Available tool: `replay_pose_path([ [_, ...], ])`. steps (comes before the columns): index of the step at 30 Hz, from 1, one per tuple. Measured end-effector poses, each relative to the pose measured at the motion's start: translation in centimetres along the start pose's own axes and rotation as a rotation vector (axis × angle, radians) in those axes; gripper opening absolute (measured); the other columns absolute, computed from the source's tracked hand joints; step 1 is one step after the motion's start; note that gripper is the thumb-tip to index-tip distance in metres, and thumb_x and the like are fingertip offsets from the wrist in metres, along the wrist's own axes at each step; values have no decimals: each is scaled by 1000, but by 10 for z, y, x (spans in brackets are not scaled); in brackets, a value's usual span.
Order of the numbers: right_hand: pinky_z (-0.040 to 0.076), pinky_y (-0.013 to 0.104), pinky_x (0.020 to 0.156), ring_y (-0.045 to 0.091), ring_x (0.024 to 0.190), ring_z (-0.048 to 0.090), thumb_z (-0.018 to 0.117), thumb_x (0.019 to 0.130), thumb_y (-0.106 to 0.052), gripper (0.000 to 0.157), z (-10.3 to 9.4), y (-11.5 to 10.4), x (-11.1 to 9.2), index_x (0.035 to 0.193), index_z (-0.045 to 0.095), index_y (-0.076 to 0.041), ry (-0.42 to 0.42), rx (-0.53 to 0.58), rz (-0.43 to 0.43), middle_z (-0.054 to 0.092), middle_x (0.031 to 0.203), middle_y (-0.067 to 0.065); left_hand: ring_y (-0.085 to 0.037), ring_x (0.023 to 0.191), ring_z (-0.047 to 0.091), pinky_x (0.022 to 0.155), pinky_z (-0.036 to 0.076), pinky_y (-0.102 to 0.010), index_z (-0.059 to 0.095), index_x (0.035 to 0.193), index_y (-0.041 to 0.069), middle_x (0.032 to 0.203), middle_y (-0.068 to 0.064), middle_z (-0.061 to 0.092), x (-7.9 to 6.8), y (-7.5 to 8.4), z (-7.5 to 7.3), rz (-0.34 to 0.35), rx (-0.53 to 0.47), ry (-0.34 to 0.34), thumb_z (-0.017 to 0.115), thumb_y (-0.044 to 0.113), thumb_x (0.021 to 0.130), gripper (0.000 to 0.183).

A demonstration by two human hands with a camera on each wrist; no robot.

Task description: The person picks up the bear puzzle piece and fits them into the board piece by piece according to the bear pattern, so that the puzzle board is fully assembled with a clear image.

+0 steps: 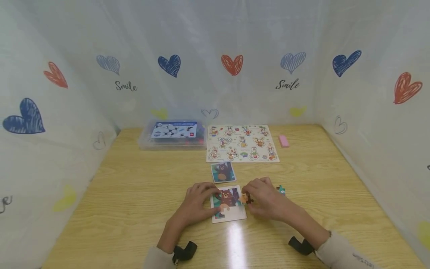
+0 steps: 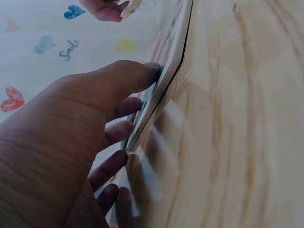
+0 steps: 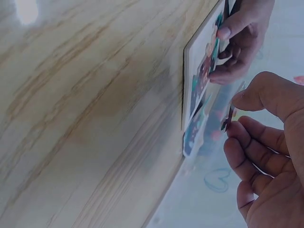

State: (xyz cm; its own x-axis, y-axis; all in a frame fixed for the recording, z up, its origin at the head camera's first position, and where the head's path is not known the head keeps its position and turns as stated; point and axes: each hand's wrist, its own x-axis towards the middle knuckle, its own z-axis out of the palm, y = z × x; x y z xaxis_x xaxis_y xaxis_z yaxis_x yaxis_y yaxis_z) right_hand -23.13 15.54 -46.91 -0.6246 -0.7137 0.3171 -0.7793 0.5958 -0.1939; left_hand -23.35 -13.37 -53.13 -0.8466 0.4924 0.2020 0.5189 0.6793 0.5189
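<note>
A jigsaw puzzle tray [image 1: 237, 214] with a brown bear picture lies on the table, its lower right part showing bare pale backing. My left hand [image 1: 196, 202] rests at the tray's left side, thumb low and fingertips higher up on the picture. In the left wrist view the thumb [image 2: 145, 76] lies on the board near its rim, other fingers loosely bent. Just right of the tray, my right hand [image 1: 268, 198] pinches an orange and brown puzzle piece [image 1: 248, 199]; the right wrist view shows this piece [image 3: 229, 118] edge-on between thumb and fingertips.
A bear picture card [image 1: 223, 172] lies just behind the tray. A teal puzzle piece [image 1: 281, 190] is beyond my right hand. Farther back are a clear plastic box [image 1: 145, 142], a board with animal figures [image 1: 218, 133] and a pink block [image 1: 283, 141]. Printed curtains surround the table.
</note>
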Motion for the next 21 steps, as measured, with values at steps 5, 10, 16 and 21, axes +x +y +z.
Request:
replay_pose_path([
  [5,35,39,87,12,89,53,78,72,-12,37,2,-5,4,108,69,-10,-15,-3,-18,61,95,-5,-23,129,40,103,30,-55,65,130,30,138,6,50,0,-1,0,2,0,6,68,54,89,47],
  [10,36,39,87,11,88,54,76,71,-12,37,5,-11,7,107,70,-9,-8,-13,-56,62,95,-5,-23,129,40,103,29,-54,65,129,29,138,6,50,-1,0,0,6,-7,4,69,53,89,46],
  [16,35,37,87,12,89,54,79,70,-11,35,9,-17,12,103,69,-10,-22,-19,-68,60,92,-6,-23,128,40,102,30,-54,66,128,29,139,5,51,-1,1,-1,-2,-3,11,70,52,88,46],
  [21,36,38,89,12,88,54,78,71,-13,33,13,-22,14,103,68,-12,-68,-41,-52,59,92,-7,-23,128,40,103,30,-54,66,129,28,138,6,51,0,1,-1,4,1,10,70,51,89,46],
])
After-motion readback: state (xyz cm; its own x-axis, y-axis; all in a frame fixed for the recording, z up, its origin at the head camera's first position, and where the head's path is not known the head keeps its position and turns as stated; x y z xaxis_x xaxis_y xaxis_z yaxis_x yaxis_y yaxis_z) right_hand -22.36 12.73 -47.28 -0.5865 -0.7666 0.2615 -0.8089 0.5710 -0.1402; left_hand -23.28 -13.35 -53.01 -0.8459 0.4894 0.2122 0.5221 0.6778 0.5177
